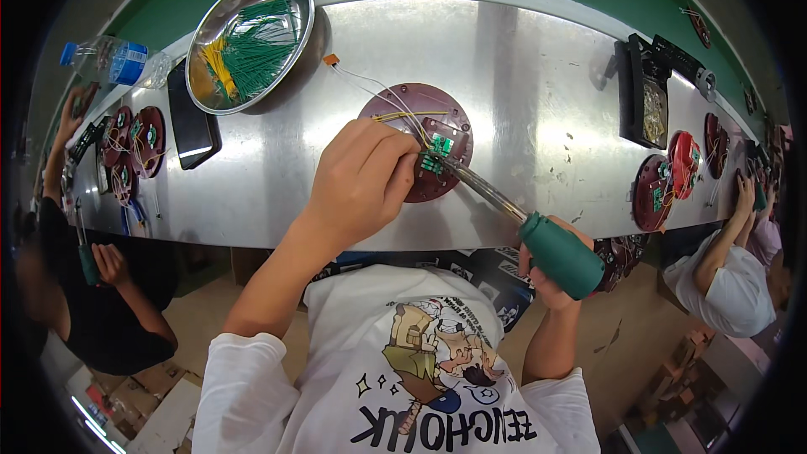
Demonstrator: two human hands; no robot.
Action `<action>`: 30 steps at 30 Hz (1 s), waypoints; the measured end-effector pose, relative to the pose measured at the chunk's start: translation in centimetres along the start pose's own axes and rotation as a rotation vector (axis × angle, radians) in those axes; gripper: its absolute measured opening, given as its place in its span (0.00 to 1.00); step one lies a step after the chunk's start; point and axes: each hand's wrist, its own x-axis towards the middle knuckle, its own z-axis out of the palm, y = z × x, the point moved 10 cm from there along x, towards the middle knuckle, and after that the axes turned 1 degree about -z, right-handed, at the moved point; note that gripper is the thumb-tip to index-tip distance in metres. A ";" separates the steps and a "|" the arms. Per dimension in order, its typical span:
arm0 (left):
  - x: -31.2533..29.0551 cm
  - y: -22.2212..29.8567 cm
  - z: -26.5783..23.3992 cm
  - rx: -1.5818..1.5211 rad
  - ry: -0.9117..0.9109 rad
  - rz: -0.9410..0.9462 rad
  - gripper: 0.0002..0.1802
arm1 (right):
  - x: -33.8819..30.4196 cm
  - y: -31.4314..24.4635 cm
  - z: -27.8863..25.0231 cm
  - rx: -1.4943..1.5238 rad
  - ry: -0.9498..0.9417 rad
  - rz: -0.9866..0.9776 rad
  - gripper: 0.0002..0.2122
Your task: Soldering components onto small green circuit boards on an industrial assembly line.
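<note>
A round maroon plastic housing (429, 189) lies on the metal table in front of me. On it sits a small green circuit board (442, 145), with yellow and white wires running off it. The white wires end in an orange connector (331, 60). My right hand (551, 273) is wrapped round the green handle of a soldering iron (561, 256), whose tip touches the board or hovers just over it. At the board's left edge my left hand (363, 170) pinches with thumb and fingers; a wire seems to be between them, though the fingertips partly hide it.
A steel bowl (195, 88) of green and yellow wires stands at the back left, beside a black phone-like slab (192, 122). More maroon housings (148, 141) lie to the left, others (651, 193) to the right near a black tray (629, 92). Co-workers sit on both sides.
</note>
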 end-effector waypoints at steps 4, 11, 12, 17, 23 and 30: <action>-0.1 0.1 0.0 0.013 -0.002 -0.003 0.10 | -0.6 0.9 -0.7 -0.004 0.066 0.179 0.14; -0.1 0.1 0.1 0.010 -0.008 0.001 0.11 | -0.8 1.0 -0.7 0.265 0.132 0.160 0.26; -0.1 0.1 0.1 0.010 -0.008 0.003 0.11 | -1.0 1.1 -0.7 0.257 0.145 0.171 0.27; -0.1 0.0 0.0 0.002 0.007 0.006 0.11 | -1.0 1.3 -0.6 0.202 0.114 0.221 0.29; -0.5 0.7 -1.2 0.039 0.105 0.053 0.14 | -0.2 0.6 -0.1 0.216 0.091 0.190 0.25; -0.4 0.8 -1.0 0.058 0.082 0.074 0.14 | -0.2 0.5 -0.3 0.044 0.053 0.098 0.29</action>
